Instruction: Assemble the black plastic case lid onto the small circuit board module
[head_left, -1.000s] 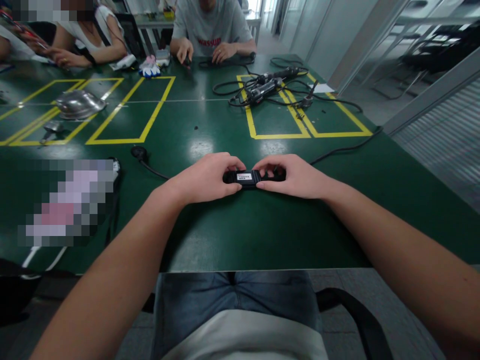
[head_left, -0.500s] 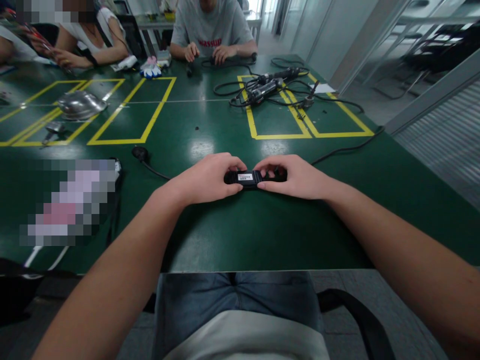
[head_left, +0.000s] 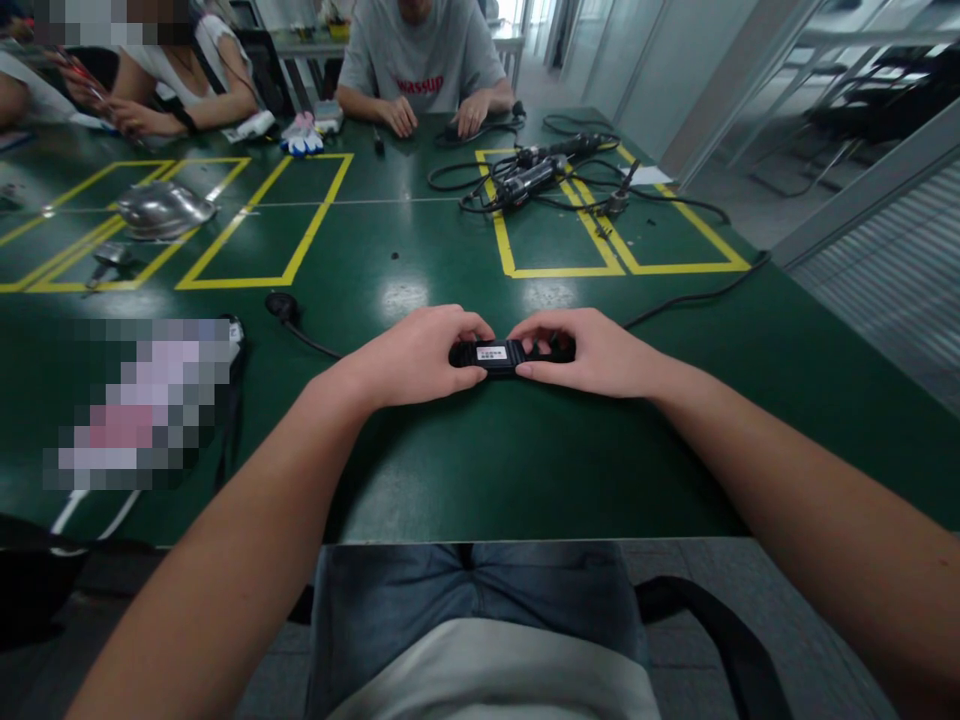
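A small black box with ribbed ends and a white label, perhaps an in-line cable unit, lies on the green table in front of me. My left hand grips its left end between thumb and fingers. At the other end, my right hand has its thumb and fingertips closed on the box. A black cable runs from behind my left wrist to a black plug on the left. Past my right hand, another black cable stretches toward the table's right edge. My palms partly hide the box's ends.
Yellow tape rectangles mark the table. Power tools with tangled cables lie at the back right, a metal bowl at the back left. A blurred-out object sits left of me. A person sits opposite.
My hands and the black box stay in place. Across the table, the person's hands have shifted to the right.
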